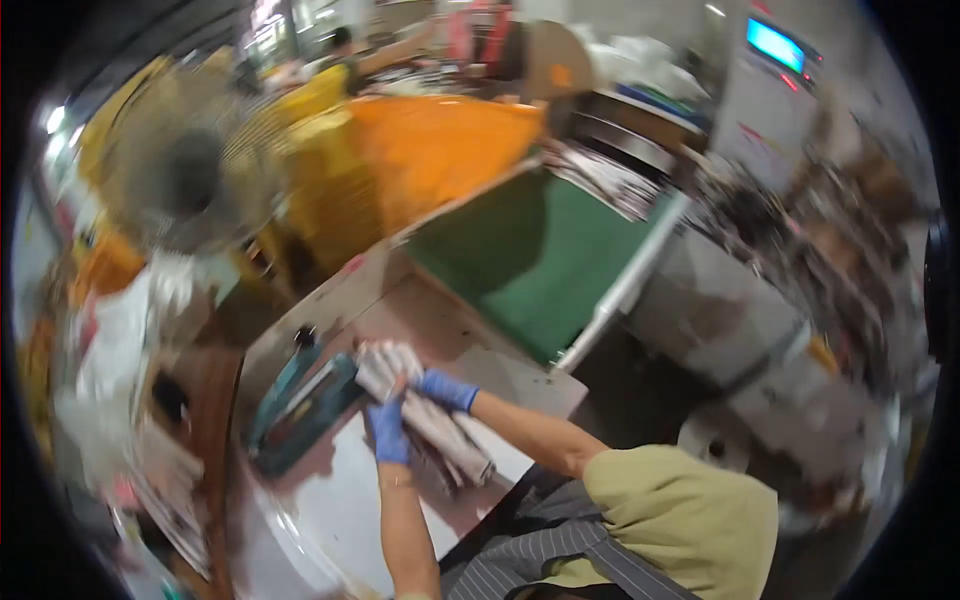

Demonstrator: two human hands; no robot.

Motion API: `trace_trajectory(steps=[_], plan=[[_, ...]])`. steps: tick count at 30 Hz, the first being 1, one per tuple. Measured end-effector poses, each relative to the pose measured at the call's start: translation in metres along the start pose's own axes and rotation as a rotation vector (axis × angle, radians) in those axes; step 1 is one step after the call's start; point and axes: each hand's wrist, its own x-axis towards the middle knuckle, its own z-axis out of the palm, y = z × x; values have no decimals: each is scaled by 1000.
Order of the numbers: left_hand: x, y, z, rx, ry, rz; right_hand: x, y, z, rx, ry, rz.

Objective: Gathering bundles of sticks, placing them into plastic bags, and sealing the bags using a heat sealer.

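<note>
A bundle of pale pinkish, striped, flat pieces (445,440) lies at a slant over the near worktable; blur hides its exact kind. My left hand (390,430), in a blue-purple glove, is closed on the bundle's left side. From the right, my right hand (447,390), gloved alike, closes around its upper part, close beside the left hand. Left of the bundle's far end sits a long teal device (305,405) with a black knob on top; neither hand touches it.
Beyond the worktable (350,500) runs a green conveyor belt (530,260) with pale rails and more flat pieces (605,180) at its far end. A large fan (190,170) stands at left, near orange sheeting (440,150). Another person (345,60) is far back. Piled strips (830,230) lie right.
</note>
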Motion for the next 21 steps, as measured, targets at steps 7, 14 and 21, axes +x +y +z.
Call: trace_trajectory(steps=[7, 14, 21], plan=[[-167, 5, -9, 341, -108, -94, -210, -18, 73, 1003, -293, 493], [-186, 22, -10, 791, -349, 619, -173, -128, 88, 594, -442, -234], [-146, 102, -94, 820, -283, 436, -111, -156, 63, -63, -390, -765]])
